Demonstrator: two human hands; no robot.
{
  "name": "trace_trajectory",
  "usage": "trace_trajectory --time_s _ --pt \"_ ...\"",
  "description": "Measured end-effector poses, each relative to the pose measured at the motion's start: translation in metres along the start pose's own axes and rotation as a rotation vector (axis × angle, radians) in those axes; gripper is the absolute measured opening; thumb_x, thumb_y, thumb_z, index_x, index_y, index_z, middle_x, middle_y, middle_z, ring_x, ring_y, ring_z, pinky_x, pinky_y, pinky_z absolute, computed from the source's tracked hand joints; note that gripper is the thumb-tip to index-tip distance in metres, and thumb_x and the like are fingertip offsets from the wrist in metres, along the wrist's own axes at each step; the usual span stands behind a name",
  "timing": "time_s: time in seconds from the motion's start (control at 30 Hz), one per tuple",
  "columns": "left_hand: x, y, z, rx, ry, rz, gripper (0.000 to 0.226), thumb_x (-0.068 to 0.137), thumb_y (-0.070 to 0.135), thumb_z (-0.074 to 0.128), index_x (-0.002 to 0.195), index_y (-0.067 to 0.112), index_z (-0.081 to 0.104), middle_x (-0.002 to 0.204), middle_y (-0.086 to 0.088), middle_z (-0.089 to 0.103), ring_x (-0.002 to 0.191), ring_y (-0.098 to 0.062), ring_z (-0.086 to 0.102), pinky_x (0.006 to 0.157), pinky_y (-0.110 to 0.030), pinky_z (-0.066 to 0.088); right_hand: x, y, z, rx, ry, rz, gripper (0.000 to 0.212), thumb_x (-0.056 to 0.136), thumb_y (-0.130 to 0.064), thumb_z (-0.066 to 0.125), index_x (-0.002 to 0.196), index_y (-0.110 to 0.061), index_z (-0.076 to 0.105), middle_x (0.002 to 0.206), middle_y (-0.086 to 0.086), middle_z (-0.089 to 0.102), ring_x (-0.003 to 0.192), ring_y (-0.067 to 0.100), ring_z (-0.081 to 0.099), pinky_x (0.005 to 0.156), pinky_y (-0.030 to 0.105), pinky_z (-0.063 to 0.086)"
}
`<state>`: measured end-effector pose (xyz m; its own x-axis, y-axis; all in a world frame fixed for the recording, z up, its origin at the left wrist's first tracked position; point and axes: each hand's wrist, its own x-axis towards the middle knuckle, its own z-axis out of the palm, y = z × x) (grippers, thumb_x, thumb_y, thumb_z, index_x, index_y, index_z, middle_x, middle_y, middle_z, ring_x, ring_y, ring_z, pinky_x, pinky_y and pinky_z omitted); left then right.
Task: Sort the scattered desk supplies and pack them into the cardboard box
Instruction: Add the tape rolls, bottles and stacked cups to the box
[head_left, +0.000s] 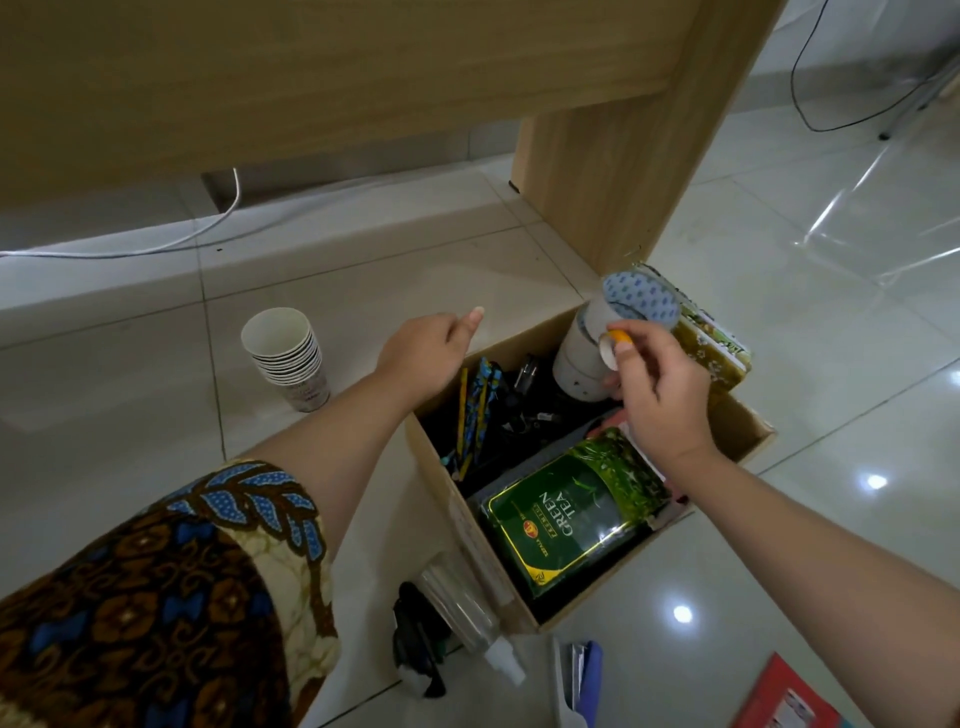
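Note:
An open cardboard box (447, 499) sits on the tiled floor. Inside lie a green tea tin (566, 519), blue and yellow lanyards (475, 410), dark cables and a white cup with a blue patterned cover (587, 348). My right hand (660, 395) hovers over the box and pinches a small roll of tape (613, 345) between thumb and fingers. My left hand (431, 345) hangs over the box's far left corner with loosely curled fingers, holding nothing.
A stack of paper cups (288, 353) stands left of the box. A clear spray bottle (467, 613) and a black object (415, 639) lie at its near side. A patterned notebook (711, 343) leans by the desk leg (613, 156). A red booklet (779, 701) lies bottom right.

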<state>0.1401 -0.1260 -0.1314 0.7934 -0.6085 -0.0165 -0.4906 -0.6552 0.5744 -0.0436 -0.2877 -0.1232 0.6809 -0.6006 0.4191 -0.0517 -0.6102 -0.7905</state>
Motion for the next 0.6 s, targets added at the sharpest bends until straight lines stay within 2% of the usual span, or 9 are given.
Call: trace_trajectory --time_s 0.07,0.17,0.3,0.37,0.43,0.53,0.6 --pt "0.002 0.013 0.001 -0.057 0.006 0.060 0.044 0.096 0.052 0.039 0.085 0.013 0.056 0.080 -0.003 0.059 0.082 -0.025 0.058 0.069 -0.035 0.044 0.004 0.005 -0.004 -0.021 0.048 0.005 0.032 0.093 -0.037 0.044 0.109 -0.017 0.064 0.074 0.006 0.065 0.063 0.024 0.063 0.054 0.040 0.054" --pt "0.004 0.042 0.002 -0.125 -0.004 0.150 0.035 0.090 0.048 0.054 0.110 0.019 0.057 0.099 -0.003 0.061 0.088 -0.019 0.057 0.072 -0.033 0.045 0.010 0.009 -0.011 -0.007 0.118 -0.012 0.033 0.092 -0.033 0.043 0.104 -0.013 0.066 0.070 -0.005 0.062 0.058 0.012 0.060 0.052 0.030 0.050" --pt "0.002 0.083 0.017 -0.156 -0.077 0.246 0.063 0.081 0.035 0.072 0.135 0.021 0.042 0.115 -0.008 0.057 0.101 -0.022 0.056 0.077 -0.028 0.040 0.017 0.008 -0.014 0.041 0.257 0.011 0.024 0.092 -0.031 0.043 0.102 -0.018 0.060 0.076 -0.001 0.061 0.060 0.016 0.060 0.055 0.032 0.051" --pt "-0.002 0.097 0.032 -0.257 -0.147 0.146 0.078 0.071 0.028 0.081 0.134 0.013 0.038 0.120 -0.011 0.057 0.109 -0.027 0.056 0.080 -0.029 0.042 0.022 0.008 -0.011 0.130 0.371 0.140 0.024 0.089 -0.034 0.043 0.101 -0.019 0.058 0.078 -0.006 0.061 0.066 0.015 0.061 0.062 0.037 0.054" --pt "-0.006 0.103 0.050 -0.305 -0.181 0.027 0.084 0.063 0.025 0.087 0.129 0.007 0.039 0.128 -0.012 0.054 0.119 -0.028 0.052 0.084 -0.029 0.042 0.028 0.009 -0.009 0.187 0.452 0.285 0.028 0.086 -0.035 0.043 0.102 -0.019 0.059 0.082 -0.003 0.064 0.075 0.016 0.061 0.070 0.039 0.054" --pt "-0.008 0.105 0.071 -0.312 -0.165 -0.078 0.093 0.058 0.023 0.090 0.130 0.005 0.035 0.134 -0.015 0.048 0.124 -0.031 0.048 0.094 -0.035 0.044 0.031 0.013 -0.006 0.078 0.445 0.439 0.030 0.095 -0.030 0.045 0.115 -0.012 0.058 0.094 0.004 0.065 0.084 0.016 0.057 0.077 0.032 0.048" --pt "-0.007 0.105 0.082 -0.326 -0.145 -0.120 0.096 0.058 0.024 0.090 0.131 0.005 0.031 0.134 -0.016 0.049 0.125 -0.033 0.048 0.096 -0.039 0.046 0.030 0.016 -0.004 0.116 0.389 0.485 0.025 0.096 -0.031 0.044 0.115 -0.016 0.053 0.086 -0.003 0.062 0.084 0.020 0.060 0.082 0.042 0.053"
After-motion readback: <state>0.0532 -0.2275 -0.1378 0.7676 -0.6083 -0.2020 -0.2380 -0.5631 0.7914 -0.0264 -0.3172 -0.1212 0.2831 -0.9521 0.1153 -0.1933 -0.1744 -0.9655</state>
